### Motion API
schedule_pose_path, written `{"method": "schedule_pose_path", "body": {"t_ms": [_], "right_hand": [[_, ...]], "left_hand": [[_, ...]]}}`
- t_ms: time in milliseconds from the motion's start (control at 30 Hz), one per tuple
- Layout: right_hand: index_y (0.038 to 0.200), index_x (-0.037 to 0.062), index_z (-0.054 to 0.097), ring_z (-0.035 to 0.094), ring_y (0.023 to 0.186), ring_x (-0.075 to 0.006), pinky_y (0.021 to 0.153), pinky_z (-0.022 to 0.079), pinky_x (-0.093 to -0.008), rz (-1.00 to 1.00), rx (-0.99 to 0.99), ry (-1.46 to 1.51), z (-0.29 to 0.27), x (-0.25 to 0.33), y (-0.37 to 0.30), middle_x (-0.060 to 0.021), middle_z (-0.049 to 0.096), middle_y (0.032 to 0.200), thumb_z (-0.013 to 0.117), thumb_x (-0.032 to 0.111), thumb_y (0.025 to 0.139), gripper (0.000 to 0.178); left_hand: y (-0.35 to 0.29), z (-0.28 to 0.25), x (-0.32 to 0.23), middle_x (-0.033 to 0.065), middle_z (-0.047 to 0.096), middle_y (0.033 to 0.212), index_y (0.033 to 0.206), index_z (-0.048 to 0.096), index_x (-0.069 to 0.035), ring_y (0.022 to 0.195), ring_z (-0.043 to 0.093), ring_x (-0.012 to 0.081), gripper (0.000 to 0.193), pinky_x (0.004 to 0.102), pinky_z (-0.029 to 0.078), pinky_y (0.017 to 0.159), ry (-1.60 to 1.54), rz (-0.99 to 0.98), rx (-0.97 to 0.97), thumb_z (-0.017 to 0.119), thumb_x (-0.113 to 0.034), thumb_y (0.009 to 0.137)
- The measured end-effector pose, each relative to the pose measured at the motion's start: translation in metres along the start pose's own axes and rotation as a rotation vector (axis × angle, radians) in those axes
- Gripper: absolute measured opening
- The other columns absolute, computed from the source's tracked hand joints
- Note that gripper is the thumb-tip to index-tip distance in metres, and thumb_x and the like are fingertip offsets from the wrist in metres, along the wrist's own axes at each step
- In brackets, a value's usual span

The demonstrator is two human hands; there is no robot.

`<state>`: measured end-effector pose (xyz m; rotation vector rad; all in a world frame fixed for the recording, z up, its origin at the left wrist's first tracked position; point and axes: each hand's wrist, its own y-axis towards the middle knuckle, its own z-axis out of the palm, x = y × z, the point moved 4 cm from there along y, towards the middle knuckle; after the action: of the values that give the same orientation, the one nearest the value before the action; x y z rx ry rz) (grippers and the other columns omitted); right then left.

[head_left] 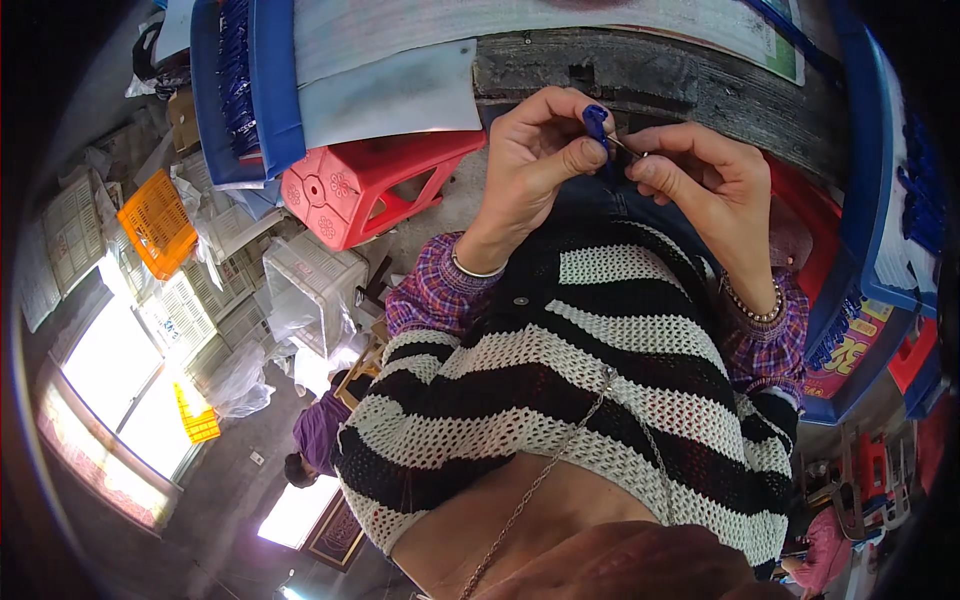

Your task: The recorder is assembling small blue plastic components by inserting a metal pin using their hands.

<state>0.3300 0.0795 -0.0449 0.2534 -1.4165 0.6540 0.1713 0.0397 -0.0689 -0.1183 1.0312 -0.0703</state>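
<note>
Just in front of the wooden table edge [690, 80], both my hands meet at chest height. Between thumb and fingertips, my left hand [535, 160] pinches a small dark-blue piece [596, 120], glossy and narrow; its exact kind is not clear. My right hand [715, 180] pinches a thin, metallic, pin-like piece [627, 149] that points toward the blue piece. Whether the two touch is too small to tell. The fingers partly hide both pieces.
A blue tray [275, 90] with dark-blue pieces stands left of the table; blue bins [865, 180] with similar pieces stand on the right. A red plastic stool [330, 195] is at the left. Crates [310, 280] and plastic bags lie beyond it. Other people [320, 430] are farther off.
</note>
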Motion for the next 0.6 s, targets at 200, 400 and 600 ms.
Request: {"method": "schedule_pose_path", "body": {"t_ms": [200,400,600], "right_hand": [[0.098,-0.0035,0.064,0.060,0.068,-0.0073,0.058,0.046,-0.0177,-0.043,-0.001,-0.041,0.002,0.006,-0.001,-0.0059,0.065,0.079,0.064,0.002,0.081,0.018],[0.096,-0.0036,0.065,0.059,0.067,-0.0066,0.058,0.045,-0.0173,-0.120,-0.003,-0.074,0.005,0.011,-0.002,-0.0059,0.065,0.078,0.065,0.001,0.080,0.017],[0.095,-0.0033,0.066,0.058,0.064,-0.0058,0.057,0.045,-0.0173,-0.132,-0.021,-0.087,0.006,0.011,-0.003,-0.0053,0.065,0.076,0.066,0.001,0.079,0.017]], "left_hand": [[0.001,0.000,0.000,0.0088,0.056,0.090,0.092,0.055,-0.004,0.084,0.056,0.0174,0.022,0.0266,0.047,0.070,0.058,0.027,0.020,0.070,-0.011,0.078],[0.000,-0.001,0.004,0.0067,0.059,0.088,0.092,0.056,-0.004,0.078,0.057,0.0130,0.022,0.0231,0.045,0.062,-0.118,-0.052,0.030,0.071,-0.010,0.077],[0.003,0.001,0.003,0.0082,0.057,0.084,0.091,0.055,-0.005,0.074,0.056,0.0149,0.025,0.0229,0.042,0.057,-0.192,-0.081,0.059,0.070,-0.021,0.078]]}}
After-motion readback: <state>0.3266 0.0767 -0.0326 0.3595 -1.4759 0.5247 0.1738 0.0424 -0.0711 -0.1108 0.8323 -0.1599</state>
